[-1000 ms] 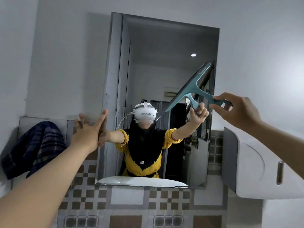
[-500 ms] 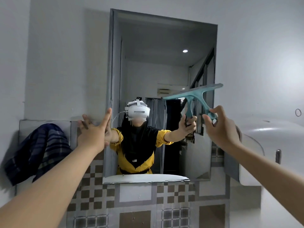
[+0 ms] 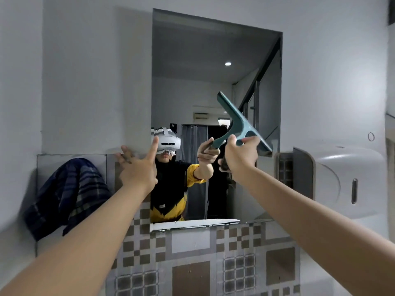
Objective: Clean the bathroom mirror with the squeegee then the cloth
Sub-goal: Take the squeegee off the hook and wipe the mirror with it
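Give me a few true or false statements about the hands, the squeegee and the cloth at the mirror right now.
1. The right hand holds the squeegee. True.
2. The left hand grips the cloth. False: it is open with fingers spread by the mirror edge; the cloth hangs apart at the left.
3. The squeegee blade is level. False: it slants.
4. A white dispenser is mounted right of the mirror. True.

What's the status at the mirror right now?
Right hand grips squeegee, blade tilted. Left hand open at mirror edge. Cloth hangs left, untouched. Nothing blocking.
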